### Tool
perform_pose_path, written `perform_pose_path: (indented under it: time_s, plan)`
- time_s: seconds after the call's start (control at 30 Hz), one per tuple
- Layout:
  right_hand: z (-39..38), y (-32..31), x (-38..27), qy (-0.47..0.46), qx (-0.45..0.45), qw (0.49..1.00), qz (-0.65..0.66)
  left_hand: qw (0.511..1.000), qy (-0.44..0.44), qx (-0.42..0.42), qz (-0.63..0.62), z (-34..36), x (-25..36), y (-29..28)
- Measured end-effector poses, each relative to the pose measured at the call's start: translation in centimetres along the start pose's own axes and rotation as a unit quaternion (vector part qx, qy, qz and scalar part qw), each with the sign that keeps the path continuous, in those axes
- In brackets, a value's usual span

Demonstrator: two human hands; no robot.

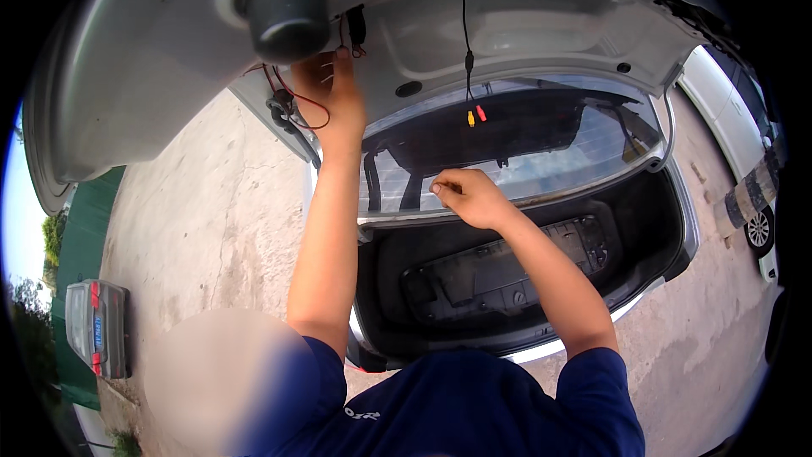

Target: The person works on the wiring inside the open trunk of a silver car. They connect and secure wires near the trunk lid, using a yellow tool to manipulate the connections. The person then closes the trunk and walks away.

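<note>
My left hand (338, 110) is raised to the inner side of a raised silver trunk lid (507, 21). Its thumb points up and its fingers are bent, partly hidden by shadow and the lid. Thin red wires (318, 125) loop beside this hand, and one runs up from near the thumb toward a black piece (356, 27). Whatever lies between those fingers is not clear. Lower and to the right, my right hand (475, 197) hovers in front of the rear window with thumb and fingers pinched together. Any small thing in that pinch is too small to make out.
A black cable (469, 59) hangs from the lid with yellow and red plugs (475, 116). A dark round rubber stop (288, 17) juts out near the left hand. Below are the rear window (541, 140) and open trunk (507, 271). Parked cars (97, 327) stand at both sides.
</note>
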State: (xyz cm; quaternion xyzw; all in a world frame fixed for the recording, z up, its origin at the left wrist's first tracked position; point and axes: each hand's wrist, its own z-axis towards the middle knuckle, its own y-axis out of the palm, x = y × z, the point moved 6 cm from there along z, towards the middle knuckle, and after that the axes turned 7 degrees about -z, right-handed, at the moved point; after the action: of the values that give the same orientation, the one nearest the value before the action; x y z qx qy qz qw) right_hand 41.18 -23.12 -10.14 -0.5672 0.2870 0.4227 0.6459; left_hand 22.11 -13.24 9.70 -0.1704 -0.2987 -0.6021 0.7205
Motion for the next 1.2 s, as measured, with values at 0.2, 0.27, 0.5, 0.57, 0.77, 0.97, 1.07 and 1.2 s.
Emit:
perform_pose_path:
  time_s: [0.2,0.27,0.5,0.57,0.77,0.97,1.07,1.2]
  plan:
    - [-13.2,7.6,13.5,0.158,-0.039,0.986,0.022,0.984,-0.05,-0.062,-0.157,-1.3,-1.7,-0.7]
    - [-19.0,9.1,17.0,0.213,-0.041,0.976,0.003,0.981,-0.06,-0.057,-0.177,-2.2,-1.2,-1.1]
    - [-38.9,10.5,25.5,0.355,-0.005,0.931,-0.083,0.897,0.249,0.034,0.364,-1.8,-0.4,-6.8]
    - [-42.3,11.1,26.8,0.394,-0.004,0.919,-0.028,0.887,0.24,0.013,0.393,-0.6,-1.1,-8.8]
    - [-41.6,11.6,28.6,0.357,0.017,0.933,-0.034,0.961,0.074,-0.031,0.265,1.5,-4.4,-12.0]
    - [-34.8,11.0,24.0,0.321,0.023,0.947,-0.011,0.989,-0.022,-0.008,0.145,2.9,-7.9,-16.2]
    - [-32.9,10.8,21.6,0.333,0.011,0.943,0.015,0.989,-0.092,-0.025,0.11,2.5,-8.4,-16.3]
    - [-24.5,9.4,14.1,0.253,-0.038,0.967,-0.002,0.992,-0.078,-0.058,0.085,3.0,-7.9,-15.7]
